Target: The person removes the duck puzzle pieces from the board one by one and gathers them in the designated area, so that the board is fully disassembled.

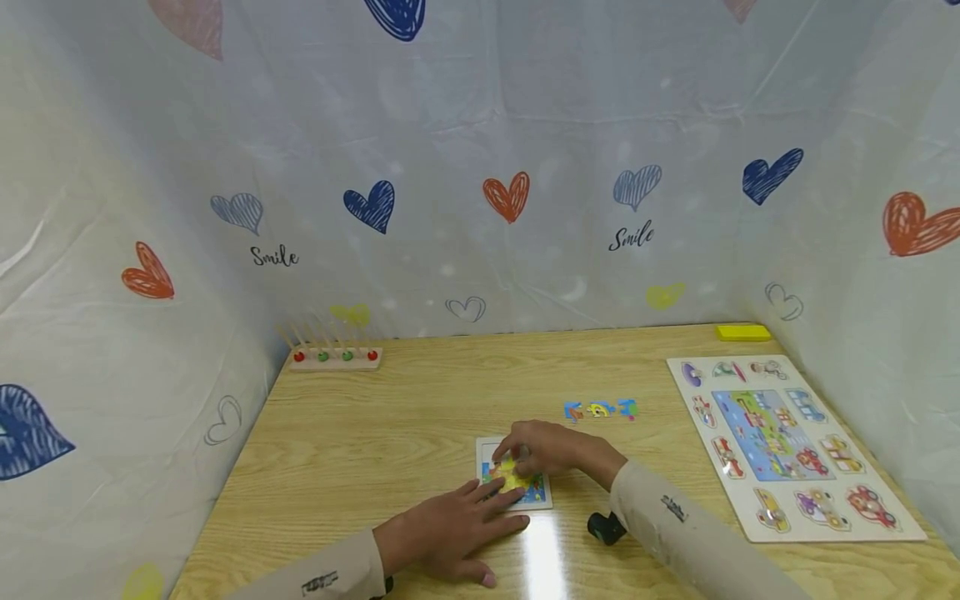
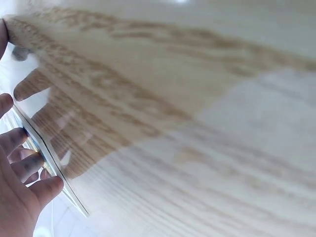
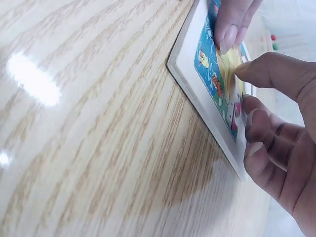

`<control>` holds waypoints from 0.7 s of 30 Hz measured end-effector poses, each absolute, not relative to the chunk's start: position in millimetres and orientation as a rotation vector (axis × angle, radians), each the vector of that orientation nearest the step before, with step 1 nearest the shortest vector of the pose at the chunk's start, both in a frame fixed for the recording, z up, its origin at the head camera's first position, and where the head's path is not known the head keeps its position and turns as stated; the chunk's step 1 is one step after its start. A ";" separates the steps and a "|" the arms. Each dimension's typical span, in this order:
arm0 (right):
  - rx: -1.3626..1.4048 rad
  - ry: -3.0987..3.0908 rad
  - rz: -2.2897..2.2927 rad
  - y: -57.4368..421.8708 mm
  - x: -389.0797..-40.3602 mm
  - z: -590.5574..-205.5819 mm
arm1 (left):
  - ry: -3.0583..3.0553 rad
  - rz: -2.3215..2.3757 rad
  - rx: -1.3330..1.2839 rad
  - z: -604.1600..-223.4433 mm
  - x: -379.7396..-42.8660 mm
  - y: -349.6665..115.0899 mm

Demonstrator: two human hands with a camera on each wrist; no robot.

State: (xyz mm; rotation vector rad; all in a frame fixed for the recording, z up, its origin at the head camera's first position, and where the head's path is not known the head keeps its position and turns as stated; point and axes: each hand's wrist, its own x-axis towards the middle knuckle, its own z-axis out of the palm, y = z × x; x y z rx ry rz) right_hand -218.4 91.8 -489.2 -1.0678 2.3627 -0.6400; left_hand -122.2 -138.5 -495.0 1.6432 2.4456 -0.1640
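Note:
A small jigsaw puzzle in a white frame [image 1: 546,497] lies on the wooden table, its picture yellow, blue and green with small fish. My left hand [image 1: 468,525] is spread beside it, its fingertips resting on the puzzle's near left part. Over the upper part of the puzzle my right hand [image 1: 543,450] bends its fingers downward. In the right wrist view, the right thumb [image 3: 269,74] touches the yellow area; other fingers curl by the frame's edge. Whether a piece sits between them is hidden. Three loose puzzle pieces [image 1: 600,409] lie beyond the right hand.
A large vehicle puzzle board [image 1: 701,417] lies at the right. Behind it is a yellow block [image 1: 742,332]. At the back left stands a pegged wooden base [image 1: 334,364] with red and green beads. Heart-printed curtains [image 1: 450,267] enclose the table [image 1: 352,442].

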 end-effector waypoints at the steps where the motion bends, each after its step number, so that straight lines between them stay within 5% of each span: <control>1: -1.068 2.363 -0.638 91.6 -218.3 -489.4 | 2.447 -0.165 1.648 -495.3 -122.1 -138.6; 21: -1.047 2.373 -0.588 82.6 -215.3 -485.2 | 2.457 -0.183 1.673 -500.5 -122.8 -140.6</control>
